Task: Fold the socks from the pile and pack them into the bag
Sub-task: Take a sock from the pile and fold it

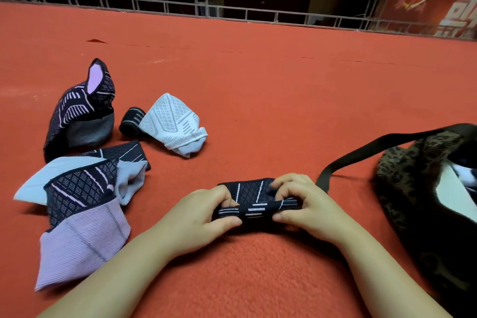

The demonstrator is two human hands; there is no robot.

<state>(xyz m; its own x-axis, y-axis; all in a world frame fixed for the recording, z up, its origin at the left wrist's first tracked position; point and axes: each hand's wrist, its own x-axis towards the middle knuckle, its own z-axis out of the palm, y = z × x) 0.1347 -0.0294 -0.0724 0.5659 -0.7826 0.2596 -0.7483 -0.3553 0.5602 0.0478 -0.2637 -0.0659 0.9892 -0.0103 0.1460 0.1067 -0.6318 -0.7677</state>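
A dark sock [255,201] with pale stripes lies folded on the red carpet [258,98], low in the middle of the view, and both hands are on it. The left hand [204,217] grips its left end, fingers curled over the top and thumb tucked under the striped cuff. The right hand [304,201] grips the right end the same way, fingers bent down onto the patterned part and thumb pressing the cuff's edge (so the sock sits stretched between the two hands).

The bag [413,188], dark with a mottled print, stands open just to the right of the right hand, its black strap [361,150] trailing across the carpet toward the sock.

To the left, apart from the hands, lie the other socks: a purple and black pile [77,201] nearest, a black and pink sock [80,111] standing up behind it, and a white sock [173,124] with a black band.
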